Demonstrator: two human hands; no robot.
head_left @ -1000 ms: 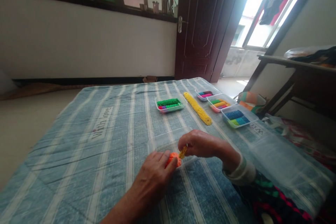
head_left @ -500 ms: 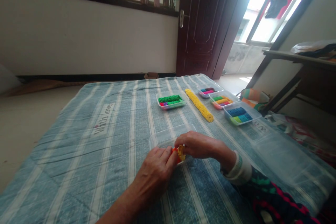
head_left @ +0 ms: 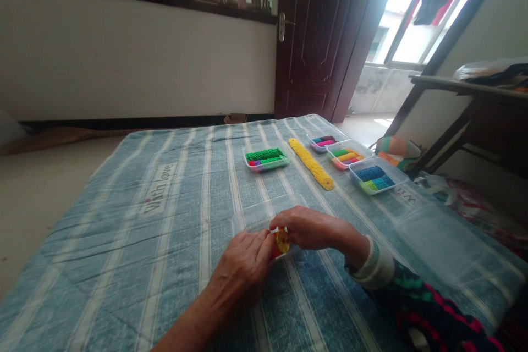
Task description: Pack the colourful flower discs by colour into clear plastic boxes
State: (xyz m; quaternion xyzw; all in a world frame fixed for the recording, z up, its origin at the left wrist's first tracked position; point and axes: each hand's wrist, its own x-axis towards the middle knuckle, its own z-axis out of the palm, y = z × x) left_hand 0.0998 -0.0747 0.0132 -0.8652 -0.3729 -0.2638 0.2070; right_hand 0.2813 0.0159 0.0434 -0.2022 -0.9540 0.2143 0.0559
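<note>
By the clear box's (head_left: 264,213) near edge, the yellow roll (head_left: 282,241) sits between the right hand (head_left: 307,225), pinching it, and the curled left hand (head_left: 247,261), grip hidden.

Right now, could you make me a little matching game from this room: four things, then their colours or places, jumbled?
Things:
1. Left hand
2. Long flat strip
3. Door
4. Cloth

Colours or places:
A. Dark reddish brown
B. At the nearest box
C. Blue with pale stripes
D. Yellow

Right pairs: 1-B, 2-D, 3-A, 4-C.
</note>
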